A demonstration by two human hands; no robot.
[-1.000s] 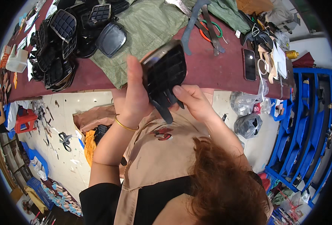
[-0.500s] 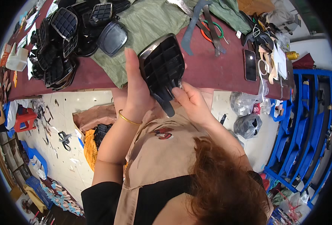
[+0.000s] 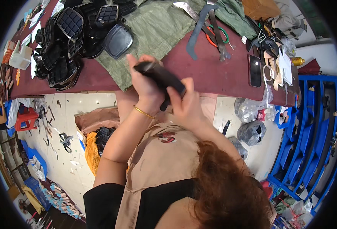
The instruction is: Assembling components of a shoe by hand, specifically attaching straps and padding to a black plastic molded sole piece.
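Over the table's front edge, both my hands hold a black moulded piece (image 3: 161, 77), tilted so that its narrow side shows. It has a dark strip at its lower end. My left hand (image 3: 145, 86) wraps the piece from the left, with the thumb raised beside it. On the right, the fingers and thumb of my right hand (image 3: 182, 101) are closed on its lower end. The gridded face seen earlier is turned out of sight. Beyond my left hand lies a smooth black tray-like piece (image 3: 117, 41) on the green woven cloth (image 3: 153, 24).
Several black gridded pieces (image 3: 70, 23) are heaped at the left of the dark red table (image 3: 210, 70). Scissors with red and green handles (image 3: 216, 36) lie at the back, and a phone (image 3: 254, 71) rests at the right. A blue rack (image 3: 307, 133) stands right of the table.
The black piece has turned from showing its gridded face to showing its side, and sits slightly lower. My left hand has rolled with it; my right thumb and fingers have shifted their hold.
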